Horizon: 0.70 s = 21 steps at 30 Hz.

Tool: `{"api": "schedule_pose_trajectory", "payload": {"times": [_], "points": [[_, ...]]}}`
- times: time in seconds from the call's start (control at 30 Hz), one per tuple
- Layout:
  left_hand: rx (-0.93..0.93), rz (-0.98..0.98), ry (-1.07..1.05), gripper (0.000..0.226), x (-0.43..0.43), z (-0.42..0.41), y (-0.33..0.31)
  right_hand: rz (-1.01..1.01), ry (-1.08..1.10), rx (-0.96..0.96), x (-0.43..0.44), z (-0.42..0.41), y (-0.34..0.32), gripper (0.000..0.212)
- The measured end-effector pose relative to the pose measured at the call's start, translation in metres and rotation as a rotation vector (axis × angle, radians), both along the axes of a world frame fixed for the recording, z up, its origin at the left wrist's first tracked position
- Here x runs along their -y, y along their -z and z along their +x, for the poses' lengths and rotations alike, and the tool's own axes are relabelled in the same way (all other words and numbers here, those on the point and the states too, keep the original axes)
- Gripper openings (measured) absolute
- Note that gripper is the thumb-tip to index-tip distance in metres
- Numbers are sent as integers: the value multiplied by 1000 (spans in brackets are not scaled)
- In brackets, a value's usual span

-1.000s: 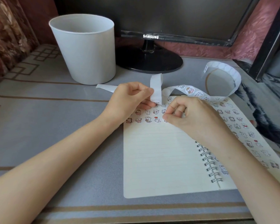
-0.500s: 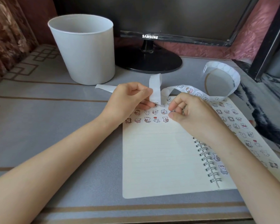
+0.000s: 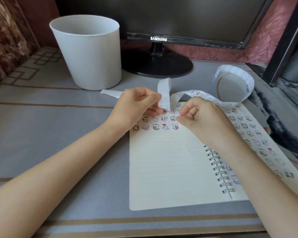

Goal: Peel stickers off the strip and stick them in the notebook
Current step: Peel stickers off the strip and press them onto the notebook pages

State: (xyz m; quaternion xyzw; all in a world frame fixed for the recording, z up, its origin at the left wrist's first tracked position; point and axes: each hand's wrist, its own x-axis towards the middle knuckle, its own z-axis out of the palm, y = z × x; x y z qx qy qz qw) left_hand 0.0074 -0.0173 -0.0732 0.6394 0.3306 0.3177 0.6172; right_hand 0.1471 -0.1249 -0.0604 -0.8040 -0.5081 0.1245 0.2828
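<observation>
head view: left hand pinches the sticker strip above the top edge of the notebook, position unchanged. right hand, fingers curled, thumb against forefinger, now sits slightly higher up the notebook; whether it pinches a sticker cannot be told.

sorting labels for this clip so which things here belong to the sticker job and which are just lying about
In the job: sticker strip, pinched by the left hand; notebook, open, with rows of stickers on its pages; right hand, curled beside the strip.
Lying about: white bin; monitor on its stand. Both are behind the notebook, untouched.
</observation>
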Motion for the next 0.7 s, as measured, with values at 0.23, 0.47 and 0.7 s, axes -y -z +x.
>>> {"api": "schedule_pose_trajectory", "payload": {"times": [0.23,0.47,0.7], "points": [[26,1,14,16,1,-1,-3,-21,-49,-26,2,2,-1,13],[46,118,-20,16,4,-3,-7,332,-92,-134,0,-6,-7,12],[74,127,-1,15,6,-2,-8,398,-116,-110,-3,-11,-4,10]]}}
